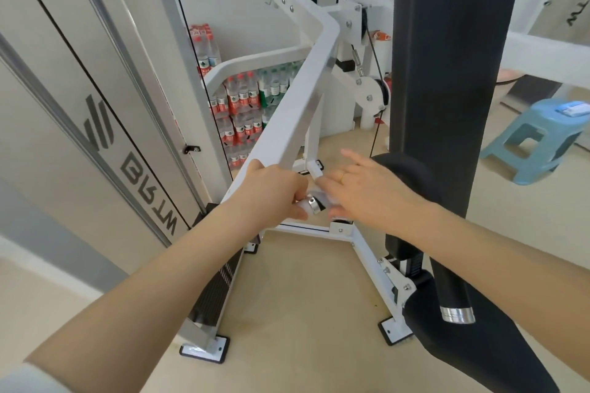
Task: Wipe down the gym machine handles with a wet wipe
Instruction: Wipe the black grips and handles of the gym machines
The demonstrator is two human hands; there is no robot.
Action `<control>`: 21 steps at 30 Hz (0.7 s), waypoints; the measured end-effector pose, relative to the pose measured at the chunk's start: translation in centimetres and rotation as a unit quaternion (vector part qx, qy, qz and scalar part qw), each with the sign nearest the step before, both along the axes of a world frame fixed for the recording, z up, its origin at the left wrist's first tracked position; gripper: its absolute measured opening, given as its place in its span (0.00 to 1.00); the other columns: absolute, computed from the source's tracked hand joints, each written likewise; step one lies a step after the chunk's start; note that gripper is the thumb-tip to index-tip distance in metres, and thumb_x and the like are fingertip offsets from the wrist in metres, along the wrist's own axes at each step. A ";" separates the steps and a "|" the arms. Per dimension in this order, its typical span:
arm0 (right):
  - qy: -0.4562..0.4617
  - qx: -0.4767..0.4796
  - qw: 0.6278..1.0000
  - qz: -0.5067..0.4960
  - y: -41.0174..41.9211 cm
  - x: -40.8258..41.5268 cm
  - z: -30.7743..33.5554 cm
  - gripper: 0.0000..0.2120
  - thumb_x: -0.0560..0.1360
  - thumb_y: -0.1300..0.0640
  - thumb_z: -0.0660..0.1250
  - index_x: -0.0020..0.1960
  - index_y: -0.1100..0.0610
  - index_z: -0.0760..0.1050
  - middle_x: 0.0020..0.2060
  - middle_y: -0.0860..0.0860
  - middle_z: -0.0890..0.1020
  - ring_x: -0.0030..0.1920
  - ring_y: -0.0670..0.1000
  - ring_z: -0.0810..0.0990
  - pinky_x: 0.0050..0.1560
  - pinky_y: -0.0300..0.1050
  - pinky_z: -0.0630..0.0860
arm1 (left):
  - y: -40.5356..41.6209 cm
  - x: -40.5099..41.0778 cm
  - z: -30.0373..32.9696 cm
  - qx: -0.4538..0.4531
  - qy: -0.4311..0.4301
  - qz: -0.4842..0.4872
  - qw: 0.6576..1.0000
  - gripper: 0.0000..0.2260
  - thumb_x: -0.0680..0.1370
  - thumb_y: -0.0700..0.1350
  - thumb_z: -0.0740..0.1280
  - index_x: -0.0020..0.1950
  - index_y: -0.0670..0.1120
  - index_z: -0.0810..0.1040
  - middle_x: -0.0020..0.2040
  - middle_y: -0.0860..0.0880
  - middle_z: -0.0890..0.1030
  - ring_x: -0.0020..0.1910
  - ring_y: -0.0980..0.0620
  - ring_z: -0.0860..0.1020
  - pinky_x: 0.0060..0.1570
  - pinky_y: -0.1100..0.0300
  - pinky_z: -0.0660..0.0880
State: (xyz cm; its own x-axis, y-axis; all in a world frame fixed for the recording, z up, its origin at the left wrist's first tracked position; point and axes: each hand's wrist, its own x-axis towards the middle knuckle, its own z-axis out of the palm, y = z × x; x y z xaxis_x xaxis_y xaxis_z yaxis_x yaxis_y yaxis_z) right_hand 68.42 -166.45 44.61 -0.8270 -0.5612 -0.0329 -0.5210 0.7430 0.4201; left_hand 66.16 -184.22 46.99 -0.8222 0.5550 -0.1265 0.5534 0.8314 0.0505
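- A handle point(314, 203) with a bright chrome end cap was seen low in the middle of the view, at the near end of a white painted arm point(297, 105) of the gym machine.
- The left hand point(274, 190) was clenched around that handle, fingers curled under it and thumb side up against the white arm.
- A scrap of white, soft-looking material point(325, 198), judged to be the wet wipe, was glimpsed between the two hands, just beside the chrome cap; most of it was hidden.
- The right hand point(367, 191) was held flat over the handle's end with fingers spread and extended; a ring was noted on one finger. Whether the wipe was pinched under this palm could not be told.
- Progress was judged as mid-task: this handle was being worked on, and no sheen or wetness could be read from it.
- A second handle point(455, 293), black and matt with a ribbed chrome cap, hung lower right, untouched by either hand, and was judged to remain.
- The upright back pad point(447, 73) was black, smooth and slab-shaped; the frame was square-section white steel with bolted plates.
- Further out, shrink-wrapped bottle packs point(239, 105) were stacked against the wall, and a pale blue plastic stool point(536, 140) stood on the beige floor.
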 end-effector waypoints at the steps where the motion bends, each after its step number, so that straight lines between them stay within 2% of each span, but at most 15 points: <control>1: -0.024 0.003 1.000 0.017 -1.1 0.0 -0.6 0.28 0.76 0.41 0.57 0.67 0.61 0.67 0.59 0.56 0.78 0.62 0.56 0.75 0.74 0.49 0.43 | 0.1 0.0 0.2 -0.004 -0.005 0.005 1.000 0.10 0.74 0.54 0.68 0.49 0.49 0.75 0.48 0.53 0.81 0.52 0.50 0.75 0.57 0.56 0.59; 3: -0.037 -0.024 0.998 0.050 -1.8 0.1 -0.6 0.30 0.78 0.39 0.51 0.70 0.60 0.62 0.62 0.56 0.75 0.65 0.54 0.71 0.74 0.47 0.41 | 0.2 0.1 0.4 -0.016 -0.005 0.007 1.000 0.09 0.74 0.55 0.68 0.48 0.50 0.74 0.48 0.54 0.80 0.51 0.51 0.75 0.57 0.56 0.59; 5: -0.059 -0.050 0.997 0.031 -0.1 -0.2 1.1 0.29 0.79 0.41 0.44 0.73 0.57 0.58 0.66 0.53 0.73 0.67 0.50 0.70 0.73 0.46 0.36 | 0.3 0.3 0.4 -0.028 0.006 0.011 1.000 0.09 0.75 0.55 0.67 0.47 0.51 0.74 0.48 0.53 0.80 0.48 0.50 0.74 0.56 0.57 0.61; 7: -0.058 -0.080 0.995 0.002 2.0 -0.7 2.2 0.25 0.80 0.44 0.42 0.71 0.53 0.62 0.64 0.49 0.76 0.64 0.48 0.73 0.73 0.49 0.37 | 0.6 0.5 0.4 -0.041 0.022 0.022 0.999 0.09 0.75 0.54 0.67 0.45 0.50 0.72 0.45 0.51 0.79 0.44 0.49 0.74 0.51 0.58 0.64; 9: -0.038 -0.092 0.995 0.003 2.2 -1.1 2.0 0.20 0.81 0.47 0.45 0.66 0.51 0.68 0.58 0.46 0.79 0.59 0.48 0.77 0.73 0.49 0.45 | 1.0 0.7 0.5 -0.060 0.022 0.040 0.997 0.09 0.76 0.53 0.66 0.46 0.49 0.73 0.42 0.51 0.77 0.43 0.48 0.73 0.47 0.59 0.63; 10: -0.043 -0.093 0.995 0.019 1.5 -1.3 1.4 0.17 0.81 0.49 0.47 0.65 0.51 0.68 0.56 0.46 0.80 0.56 0.49 0.77 0.70 0.47 0.52 | 1.3 0.8 0.7 -0.071 0.015 0.051 0.996 0.09 0.76 0.53 0.66 0.48 0.48 0.75 0.42 0.51 0.76 0.44 0.48 0.73 0.47 0.59 0.62; 12: -0.070 -0.090 0.992 0.056 -0.1 -1.6 0.1 0.13 0.81 0.54 0.52 0.64 0.52 0.67 0.53 0.49 0.79 0.52 0.53 0.76 0.55 0.48 0.68 | 1.7 1.1 0.9 -0.090 0.004 0.073 0.993 0.08 0.77 0.52 0.65 0.50 0.48 0.76 0.41 0.52 0.75 0.47 0.49 0.73 0.47 0.59 0.62; 13: -0.072 -0.098 0.990 0.072 -0.6 -1.6 -0.1 0.13 0.81 0.55 0.53 0.64 0.53 0.67 0.51 0.50 0.78 0.51 0.54 0.76 0.51 0.49 0.72 | 1.8 1.4 1.0 -0.095 0.006 0.082 0.992 0.08 0.77 0.52 0.64 0.51 0.49 0.76 0.40 0.52 0.74 0.47 0.48 0.74 0.47 0.58 0.62; 15: -0.049 -0.123 0.988 0.080 0.3 -1.7 0.7 0.13 0.81 0.54 0.53 0.64 0.54 0.68 0.53 0.50 0.78 0.52 0.53 0.76 0.55 0.48 0.71 | 2.1 2.1 0.9 -0.103 0.027 0.103 0.989 0.08 0.78 0.50 0.63 0.53 0.49 0.76 0.40 0.51 0.73 0.46 0.47 0.73 0.46 0.58 0.61; 18: -0.046 -0.148 0.988 -0.006 4.9 -1.7 2.3 0.14 0.80 0.51 0.53 0.64 0.52 0.68 0.54 0.48 0.77 0.55 0.50 0.75 0.60 0.44 0.67 | 3.1 3.6 0.4 -0.178 0.101 0.097 0.974 0.08 0.79 0.42 0.61 0.56 0.47 0.74 0.44 0.48 0.76 0.48 0.46 0.76 0.46 0.58 0.60; 19: -0.054 -0.130 0.989 -0.041 6.5 -1.6 2.8 0.13 0.80 0.51 0.55 0.63 0.52 0.69 0.52 0.48 0.77 0.54 0.50 0.76 0.61 0.45 0.68 | 3.5 4.0 0.1 -0.204 0.112 0.085 0.969 0.09 0.78 0.40 0.61 0.57 0.47 0.74 0.46 0.48 0.77 0.49 0.46 0.77 0.46 0.57 0.60; 21: -0.113 -0.164 0.973 -0.118 7.8 -1.4 3.4 0.11 0.80 0.51 0.55 0.59 0.53 0.69 0.48 0.51 0.78 0.49 0.51 0.78 0.56 0.48 0.75 | 4.1 4.3 -0.1 -0.219 0.115 0.086 0.965 0.09 0.78 0.40 0.61 0.58 0.46 0.74 0.44 0.49 0.76 0.50 0.47 0.78 0.44 0.57 0.61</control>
State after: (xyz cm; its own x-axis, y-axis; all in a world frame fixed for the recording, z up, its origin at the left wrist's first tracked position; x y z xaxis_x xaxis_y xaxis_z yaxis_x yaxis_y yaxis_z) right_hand 67.05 -158.61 47.98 -0.9265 -0.3678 -0.0799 -0.3713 0.9279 0.0341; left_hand 70.44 -180.16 46.92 -0.9314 0.3431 -0.1216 0.3608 0.8259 -0.4332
